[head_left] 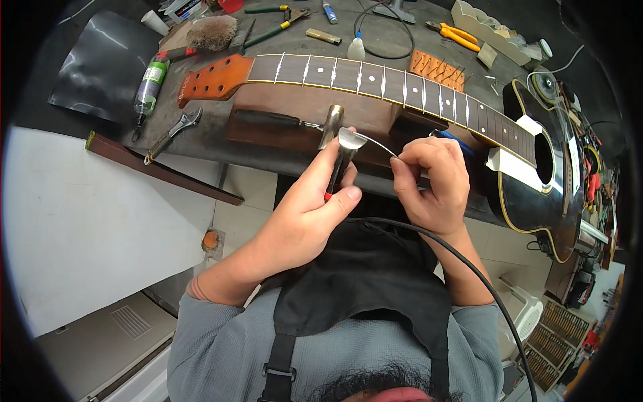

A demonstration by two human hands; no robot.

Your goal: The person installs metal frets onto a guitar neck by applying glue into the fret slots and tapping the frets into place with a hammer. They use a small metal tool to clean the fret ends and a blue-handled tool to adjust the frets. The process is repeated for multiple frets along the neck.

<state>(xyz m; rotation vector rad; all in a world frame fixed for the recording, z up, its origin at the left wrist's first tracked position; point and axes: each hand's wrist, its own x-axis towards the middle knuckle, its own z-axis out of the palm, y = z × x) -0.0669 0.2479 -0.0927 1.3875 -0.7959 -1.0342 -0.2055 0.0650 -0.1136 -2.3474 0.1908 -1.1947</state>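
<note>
My left hand (301, 211) is closed around end nippers (349, 141) with a flat silver head, dark body and a bit of red at the handle. A thin curved piece of fret wire (380, 143) runs from the nippers' head to my right hand (434, 181), whose thumb and fingertips pinch its other end. Just beyond my hands lies an acoustic guitar's fretted neck (367, 82), with its orange-brown headstock (213, 82) at the left and black body (519, 201) at the right. A hammer (333, 122) with a metal head and black handle rests on the bench behind the nippers.
White sheets (516, 167) cover the guitar top beside the soundhole. An adjustable wrench (175, 134) and green-labelled bottle (151, 86) lie at the left. Farther back are a pin-filled wooden block (437, 70), orange-handled pliers (455, 35) and green-handled cutters (281, 25). A black cable (469, 261) crosses my right forearm.
</note>
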